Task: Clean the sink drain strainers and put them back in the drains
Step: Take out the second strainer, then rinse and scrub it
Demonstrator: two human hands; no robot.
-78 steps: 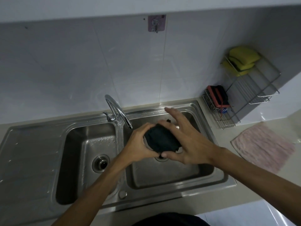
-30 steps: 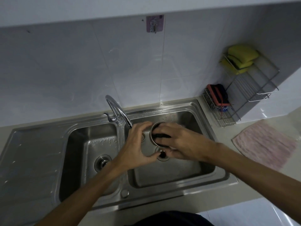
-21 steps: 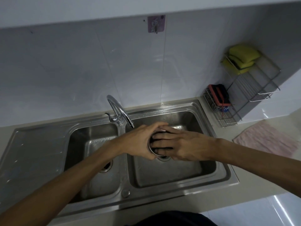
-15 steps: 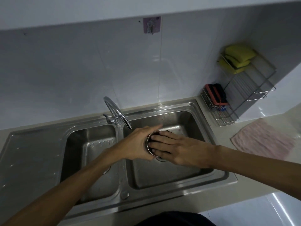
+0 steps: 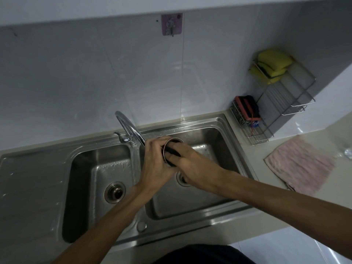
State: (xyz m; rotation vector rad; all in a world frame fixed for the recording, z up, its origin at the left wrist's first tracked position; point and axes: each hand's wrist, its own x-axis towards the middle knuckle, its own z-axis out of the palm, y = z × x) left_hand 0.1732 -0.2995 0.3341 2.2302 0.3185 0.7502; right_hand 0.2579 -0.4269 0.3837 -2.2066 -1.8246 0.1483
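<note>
Head view, frame centre over the right basin: left hand [image 5: 155,162] wrapped around a metal strainer [image 5: 170,144], mostly covered, right hand [image 5: 192,164] pressing a dark scrubber [image 5: 171,151] into it, fingers hidden inside, right drain [image 5: 182,180] half concealed beneath, left drain [image 5: 114,192] exposed, sink [image 5: 207,122] rim visible behind.

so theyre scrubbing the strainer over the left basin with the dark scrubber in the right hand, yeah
Not quite: the head view shows the strainer held over the right basin, not the left. The rest holds: the left hand grips it while the right hand works the dark scrubber inside.
</note>
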